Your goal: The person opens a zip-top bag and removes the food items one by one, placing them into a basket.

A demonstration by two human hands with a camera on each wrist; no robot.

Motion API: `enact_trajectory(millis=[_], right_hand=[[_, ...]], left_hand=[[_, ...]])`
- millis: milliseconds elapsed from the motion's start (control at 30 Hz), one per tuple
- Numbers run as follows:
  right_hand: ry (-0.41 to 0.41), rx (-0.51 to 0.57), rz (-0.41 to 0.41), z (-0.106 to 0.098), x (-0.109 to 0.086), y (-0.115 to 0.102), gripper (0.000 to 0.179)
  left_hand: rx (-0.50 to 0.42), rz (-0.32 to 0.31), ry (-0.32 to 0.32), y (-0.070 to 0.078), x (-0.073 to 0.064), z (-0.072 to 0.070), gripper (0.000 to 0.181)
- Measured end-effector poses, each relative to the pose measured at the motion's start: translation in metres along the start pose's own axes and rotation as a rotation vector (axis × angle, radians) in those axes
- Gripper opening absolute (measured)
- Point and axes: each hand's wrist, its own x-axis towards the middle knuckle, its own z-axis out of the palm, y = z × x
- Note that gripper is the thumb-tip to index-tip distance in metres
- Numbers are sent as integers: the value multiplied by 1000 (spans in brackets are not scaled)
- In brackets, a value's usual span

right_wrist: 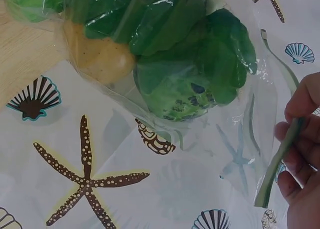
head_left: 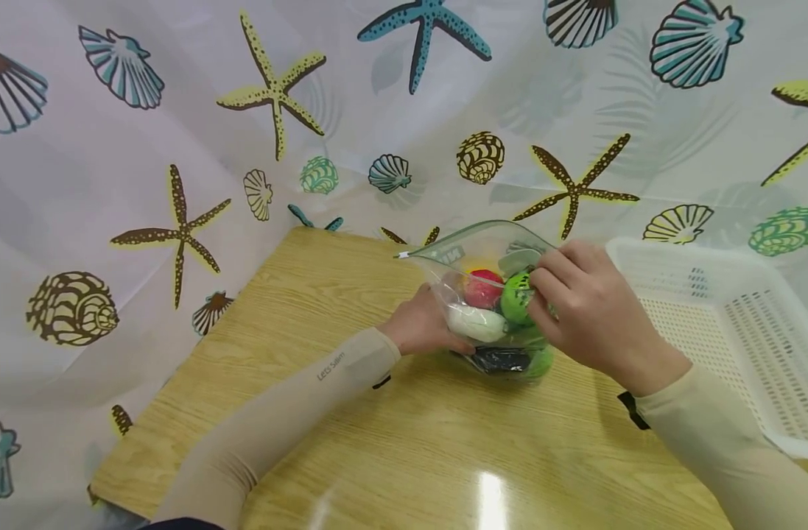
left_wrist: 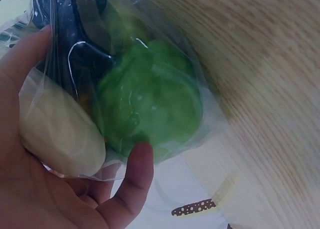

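A clear zip bag [head_left: 442, 243] stands on the table, its mouth rimmed by a green strip with a white slider [head_left: 402, 255]. Through the plastic show a red round piece [head_left: 483, 288], a white oblong piece [head_left: 478, 324], a green piece [head_left: 518, 297] and a dark piece [head_left: 503, 360]. My left hand [head_left: 425, 324] grips the bag's lower left side, thumb and fingers around it. At the right end of the mouth, my right hand [head_left: 592, 309] pinches the strip [right_wrist: 275, 171]. The right wrist view also shows a yellow-brown lump [right_wrist: 100, 56] and green leafy shapes [right_wrist: 195, 64] inside.
To the right of the bag stands a white perforated plastic basket [head_left: 682, 309]. A wooden table [head_left: 350, 456] lies under everything. Behind it and at its left hangs a white cloth [head_left: 404, 132] printed with starfish and shells.
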Motion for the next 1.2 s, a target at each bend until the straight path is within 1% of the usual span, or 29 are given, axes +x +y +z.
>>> enact_trajectory(millis=[100, 233, 300, 367, 467, 567, 667, 733, 800, 867, 900, 967, 1033, 1100, 1200], right_hand=[[-7, 20, -23, 0, 0, -3, 26], [-69, 56, -29, -2, -1, -7, 26], [-99, 65, -13, -4, -2, -8, 27], [-124, 72, 22, -5, -3, -8, 28], [-168, 83, 105, -8, -6, -9, 23], [-230, 105, 205, -12, -8, -8, 21], [-274, 114, 278, -16, -9, -8, 25], [-308, 123, 323, -18, -7, -7, 25], [-371, 133, 377, -20, -4, -6, 21], [-480, 144, 443, -22, 1, -4, 20], [-548, 144, 476, -24, 4, -3, 24], [-682, 136, 531, -25, 9, -1, 41], [-781, 126, 555, -25, 14, 0, 58], [-842, 116, 569, -25, 18, 2, 72], [-878, 113, 569, -23, 22, 4, 86]], left_hand=[[21, 0, -4, -1, 0, 0, 110], [29, -2, -8, -2, 2, 1, 97], [19, -7, -13, -3, 3, 1, 95], [5, -16, -18, -3, 4, 1, 100], [-15, -23, -23, -4, 4, 0, 106], [-12, -26, -31, -5, 4, 0, 103], [-6, -23, -33, -6, 5, 0, 97], [-5, -19, -35, -5, 6, 1, 98], [-3, -12, -28, -5, 7, 0, 101], [1, -7, -26, -5, 7, 0, 101], [5, -6, -26, -5, 7, -1, 104], [9, -7, -29, -6, 8, -1, 108], [8, -9, -36, -6, 8, -2, 110], [4, -10, -47, -6, 8, -2, 114], [-1, -20, -60, -5, 8, -3, 119]])
